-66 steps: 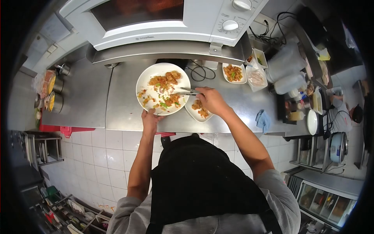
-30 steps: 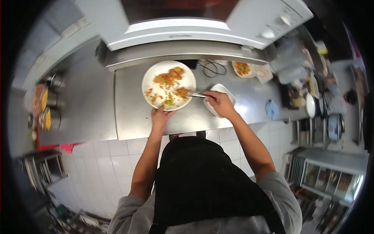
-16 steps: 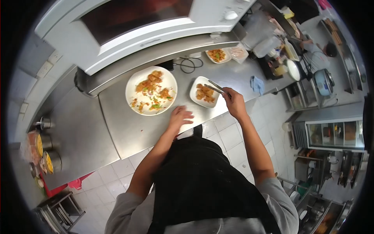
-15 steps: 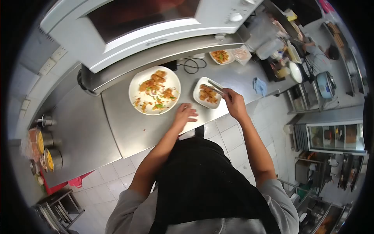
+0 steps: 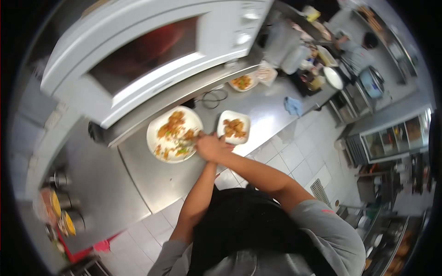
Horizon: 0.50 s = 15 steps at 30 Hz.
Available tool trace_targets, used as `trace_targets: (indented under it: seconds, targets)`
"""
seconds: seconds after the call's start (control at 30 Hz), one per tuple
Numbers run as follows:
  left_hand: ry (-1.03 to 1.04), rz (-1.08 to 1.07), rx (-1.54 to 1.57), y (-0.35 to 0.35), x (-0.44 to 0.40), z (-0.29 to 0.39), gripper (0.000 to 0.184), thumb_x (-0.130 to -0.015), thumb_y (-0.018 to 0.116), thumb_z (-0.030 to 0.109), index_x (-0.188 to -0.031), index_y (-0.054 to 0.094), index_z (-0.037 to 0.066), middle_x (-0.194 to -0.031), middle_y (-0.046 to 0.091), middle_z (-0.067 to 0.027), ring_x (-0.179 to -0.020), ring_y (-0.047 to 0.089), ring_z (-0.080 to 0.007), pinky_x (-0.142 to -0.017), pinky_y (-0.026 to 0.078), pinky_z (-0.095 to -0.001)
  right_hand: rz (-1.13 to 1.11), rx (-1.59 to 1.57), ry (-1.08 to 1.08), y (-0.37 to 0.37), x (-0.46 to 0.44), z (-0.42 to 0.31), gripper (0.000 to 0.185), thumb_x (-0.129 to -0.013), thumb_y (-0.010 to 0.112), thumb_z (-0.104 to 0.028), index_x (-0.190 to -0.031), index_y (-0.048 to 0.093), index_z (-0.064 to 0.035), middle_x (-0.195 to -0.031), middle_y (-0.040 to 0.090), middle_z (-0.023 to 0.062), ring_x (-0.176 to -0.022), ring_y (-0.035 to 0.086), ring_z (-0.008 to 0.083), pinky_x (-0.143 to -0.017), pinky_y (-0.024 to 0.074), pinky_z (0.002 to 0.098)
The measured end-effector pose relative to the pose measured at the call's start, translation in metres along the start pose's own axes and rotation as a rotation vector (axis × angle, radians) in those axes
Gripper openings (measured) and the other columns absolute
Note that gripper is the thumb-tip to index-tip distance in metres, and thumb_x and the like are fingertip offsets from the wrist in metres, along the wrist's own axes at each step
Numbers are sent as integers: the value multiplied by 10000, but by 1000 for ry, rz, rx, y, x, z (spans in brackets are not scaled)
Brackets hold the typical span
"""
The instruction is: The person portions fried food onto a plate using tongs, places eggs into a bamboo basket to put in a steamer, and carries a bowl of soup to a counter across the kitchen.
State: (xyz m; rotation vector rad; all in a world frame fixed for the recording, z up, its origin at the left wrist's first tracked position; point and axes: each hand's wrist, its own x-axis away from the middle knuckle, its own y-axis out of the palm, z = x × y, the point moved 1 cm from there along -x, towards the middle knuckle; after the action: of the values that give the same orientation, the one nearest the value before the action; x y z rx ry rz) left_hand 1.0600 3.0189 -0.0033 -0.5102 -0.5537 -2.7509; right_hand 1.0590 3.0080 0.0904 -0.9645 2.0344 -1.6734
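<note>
Your right hand (image 5: 209, 148) over your left hand (image 5: 227, 146), at the right edge of a round white plate (image 5: 154, 136) of fried food (image 5: 174, 123), square white bowl (image 5: 246, 121) beside both, grips too blurred to tell

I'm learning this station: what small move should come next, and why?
Probably bring the piece beside the right hand from the plate to the bowl: the hand is already at the plate's rim, and the bowl, close by, holds similar food with some bare room left.
</note>
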Motion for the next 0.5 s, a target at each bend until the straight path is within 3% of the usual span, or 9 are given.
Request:
trace_targets:
  seconds: [0.13,0.23,0.3,0.33,0.37,0.4,0.5]
  targets:
    - [32,3,-5,4,4,-9,351,-996,415,118,-1309,426,-40,-1105,644,-243,-810,718,-329,-583,636,-415,211,-286,-156,-29,19,23,335,-830,678,-249,-1128,684,-97,-1147,625,138,-1080,625,367,-914,514,518]
    - [55,-15,-18,16,8,-21,350,-992,395,97,-1310,421,-47,-1111,642,-252,-798,720,-337,-577,638,-417,384,-490,-228,-86,77,82,335,-849,718,-216,-1116,665,-22,-1138,636,166,-1104,617,347,-948,504,377]
    - [20,-32,-46,32,20,-14,350,-990,383,83,-1310,417,-52,-1115,641,-258,-790,721,-342,-574,639,-418,403,-630,-129,-97,132,142,337,-881,699,-205,-1159,654,-20,-1186,631,176,-1123,607,354,-974,494,402]
    - [-6,-38,-59,48,34,-3,334,-988,394,89,-1289,423,-54,-1074,650,-255,-773,721,-343,-578,638,-414,432,-599,-86,-94,165,181,330,-906,681,-179,-1189,642,-13,-1206,626,186,-1093,626,349,-930,523,397]
    - [-32,-45,-73,63,49,9,319,-987,405,95,-1267,428,-57,-1032,658,-252,-755,722,-345,-583,638,-410,346,-748,99,-108,209,209,322,-920,664,-145,-1210,637,-9,-1229,624,185,-1055,653,313,-855,560,386]
    - [-52,-63,-84,86,58,19,306,-985,416,101,-1245,433,-59,-990,667,-249,-737,722,-346,-587,637,-406,465,-689,134,-102,253,244,317,-927,656,-129,-1219,638,-5,-1197,647,186,-970,685,287,-789,578,373]
    - [-59,-154,-67,122,66,-7,338,-982,427,107,-1256,408,-89,-993,661,-286,-737,723,-396,-574,645,-425,498,-681,531,-70,397,324,311,-904,655,-170,-1159,665,7,-1080,684,206,-885,690,340,-802,553,407]
